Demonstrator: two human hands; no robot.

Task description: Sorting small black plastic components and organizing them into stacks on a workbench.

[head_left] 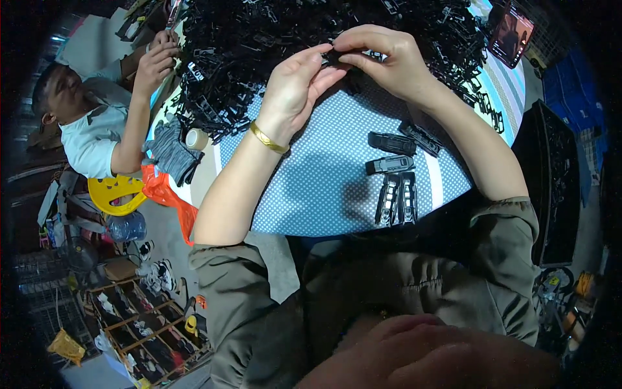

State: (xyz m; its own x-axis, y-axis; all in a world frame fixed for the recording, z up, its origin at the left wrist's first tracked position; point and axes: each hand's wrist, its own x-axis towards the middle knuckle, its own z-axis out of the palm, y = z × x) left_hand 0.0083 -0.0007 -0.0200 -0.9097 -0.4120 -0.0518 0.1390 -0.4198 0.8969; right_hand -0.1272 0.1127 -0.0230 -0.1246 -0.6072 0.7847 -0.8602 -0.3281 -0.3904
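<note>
Both hands meet over the near edge of a large pile of black plastic parts (259,42). My left hand (295,84), with a gold bangle at the wrist, pinches a small black plastic part (332,57) between thumb and fingers. From the other side, my right hand (385,58) grips the same part with thumb and forefinger. Fingers cover most of it, so its shape is unclear. Closer to me on the patterned blue-and-white table cover (304,175) lie small stacks of black parts (392,144) and two long parts with shiny inserts (396,198).
A co-worker (97,123) sits at the left, hands raised at the table's edge. Near them are a grey cloth (172,152), a tape roll (196,139) and a red plastic bag (170,194). A lit phone (512,34) stands at the far right. A shoe rack (146,324) is lower left.
</note>
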